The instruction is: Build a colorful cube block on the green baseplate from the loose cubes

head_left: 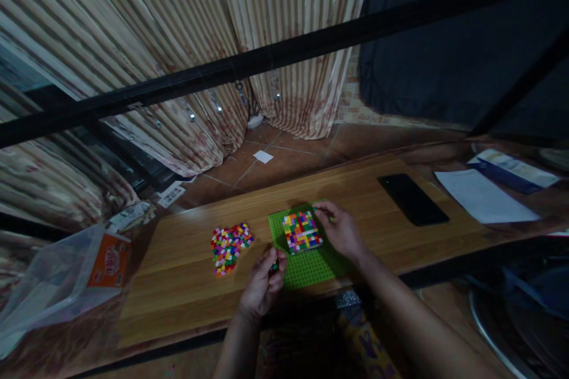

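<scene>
A green studded baseplate (306, 275) lies on the wooden board, partly under my right hand. On it sits a square patchwork of small multicoloured toy bricks (302, 232). My right hand (340, 232) reaches over the plate's right side, thumb and forefinger pinched at the patchwork's upper right corner; what is between them is too small to tell. Beside the plate's lower left edge, my left hand (264, 281) is closed, with a few small coloured bricks (274, 266) showing between its curled fingers. To its upper left, a loose pile of bricks (230, 247) is spread on the board.
A black phone (413, 199) and white paper (486, 195) lie to the right. At the left stands a clear plastic box (53, 284) with an orange label. A dark metal bar (267, 56) crosses in front of striped curtains (178, 23). The wooden board (178, 284) has a front edge near me.
</scene>
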`<state>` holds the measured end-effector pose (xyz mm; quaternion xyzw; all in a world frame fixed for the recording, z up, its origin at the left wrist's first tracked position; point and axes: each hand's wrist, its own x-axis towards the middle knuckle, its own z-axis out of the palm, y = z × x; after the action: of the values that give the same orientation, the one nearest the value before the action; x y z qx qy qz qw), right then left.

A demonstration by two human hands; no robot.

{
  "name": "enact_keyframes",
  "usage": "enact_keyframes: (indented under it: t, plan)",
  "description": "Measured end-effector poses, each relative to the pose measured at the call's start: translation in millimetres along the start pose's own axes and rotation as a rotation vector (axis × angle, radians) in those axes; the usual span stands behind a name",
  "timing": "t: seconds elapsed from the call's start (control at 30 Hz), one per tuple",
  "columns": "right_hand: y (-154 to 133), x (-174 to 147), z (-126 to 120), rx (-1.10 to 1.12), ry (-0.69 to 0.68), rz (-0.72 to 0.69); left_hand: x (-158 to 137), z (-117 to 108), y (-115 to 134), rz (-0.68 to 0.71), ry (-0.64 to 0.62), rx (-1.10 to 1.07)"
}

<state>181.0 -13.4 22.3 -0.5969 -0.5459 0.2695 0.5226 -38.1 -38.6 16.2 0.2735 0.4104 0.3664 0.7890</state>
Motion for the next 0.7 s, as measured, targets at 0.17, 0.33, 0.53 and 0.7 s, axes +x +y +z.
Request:
enact_keyframes:
  t: [0.17, 0.33, 0.53, 0.7]
  plan:
    - [9.3, 12.2, 14.3, 0.109, -0.017, -0.011, -0.2, -0.1, -0.3, 0.005, -0.001, -0.006]
    - [19.5, 16.6, 21.8, 0.215, -0.047, 0.060, -1.1, 0.9, 0.5, 0.006, -0.001, -0.009]
    - [19.1, 19.4, 19.5, 0.302, -0.136, 0.185, -1.5, 2.1, 1.2, 0.008, -0.009, -0.014]
    - [12.3, 19.8, 18.6, 0.339, -0.165, 0.271, -2.4, 3.2, 1.4, 0.009, -0.001, -0.020]
